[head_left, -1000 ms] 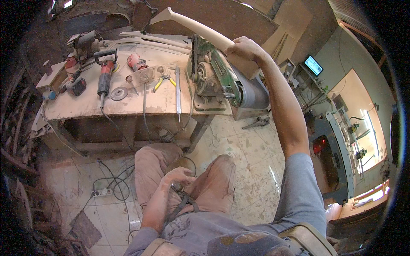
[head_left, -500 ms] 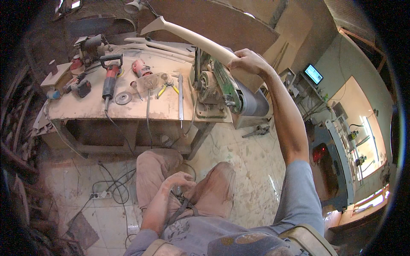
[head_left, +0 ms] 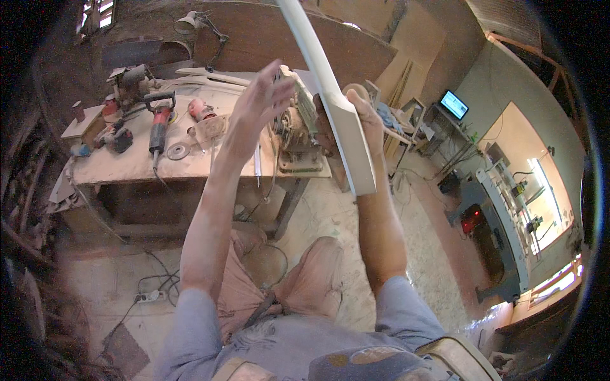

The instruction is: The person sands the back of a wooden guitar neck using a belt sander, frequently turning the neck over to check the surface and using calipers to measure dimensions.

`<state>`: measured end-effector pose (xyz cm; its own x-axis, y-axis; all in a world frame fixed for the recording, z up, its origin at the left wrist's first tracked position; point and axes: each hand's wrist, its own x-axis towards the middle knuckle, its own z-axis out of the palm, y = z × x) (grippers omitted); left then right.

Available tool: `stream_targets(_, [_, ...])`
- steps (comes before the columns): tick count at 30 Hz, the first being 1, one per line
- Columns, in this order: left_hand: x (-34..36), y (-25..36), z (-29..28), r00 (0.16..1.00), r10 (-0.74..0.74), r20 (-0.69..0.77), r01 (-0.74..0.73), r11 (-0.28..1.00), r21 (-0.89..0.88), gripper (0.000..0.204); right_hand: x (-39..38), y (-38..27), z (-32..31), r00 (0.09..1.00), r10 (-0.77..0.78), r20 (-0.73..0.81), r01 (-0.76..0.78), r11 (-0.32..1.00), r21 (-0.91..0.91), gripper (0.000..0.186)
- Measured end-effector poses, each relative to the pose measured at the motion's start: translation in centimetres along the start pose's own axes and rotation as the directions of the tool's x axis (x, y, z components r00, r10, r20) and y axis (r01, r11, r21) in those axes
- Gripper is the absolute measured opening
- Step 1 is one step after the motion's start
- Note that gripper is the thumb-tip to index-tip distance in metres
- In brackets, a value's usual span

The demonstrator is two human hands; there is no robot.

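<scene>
Head view, and we watch the right hand (head_left: 368, 122) gripping a pale, curved wooden piece (head_left: 333, 95) near its broad lower end! The left hand (head_left: 255, 105) is spread wide, apart, left of it. Beyond, we spot 1 sanding machine (head_left: 293, 120) and 1 power tool (head_left: 160, 127) on the workbench (head_left: 114, 168).

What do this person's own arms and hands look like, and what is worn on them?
The left hand and right hand wear no visible gloves. Short grey-blue sleeves end around the elbows, leaving both forearms bare. The left wrist shows no watch or band.
</scene>
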<state>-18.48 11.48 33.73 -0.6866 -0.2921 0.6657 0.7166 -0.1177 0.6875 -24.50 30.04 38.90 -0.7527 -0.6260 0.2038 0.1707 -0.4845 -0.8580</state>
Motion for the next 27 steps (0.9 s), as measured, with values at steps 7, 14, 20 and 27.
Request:
stream_targets(7, [1.5,6.0,8.2,0.998,0.054,-0.030,-0.053,0.997,0.049,0.047,-4.8,4.9,-0.8,0.824,-0.108,0.557,-0.062,0.959,0.278,0.049])
stream_targets(14, [1.8,2.6,8.4,0.992,0.039,-0.117,-0.006,0.962,0.272,0.051,-5.7,3.3,-5.6,0.964,0.096,0.248,-0.019,0.955,-0.297,0.046])
stream_targets(20, [2.1,1.6,8.2,0.988,0.000,-0.152,0.051,0.942,0.332,0.048,-8.0,2.0,-5.6,0.948,0.117,0.295,-0.004,0.934,-0.359,0.047])
stream_targets(27, [2.3,2.1,7.0,0.981,-0.119,-0.151,0.158,0.946,0.282,0.038,-8.5,2.5,-5.1,0.933,0.063,0.354,0.084,0.919,-0.385,0.046])
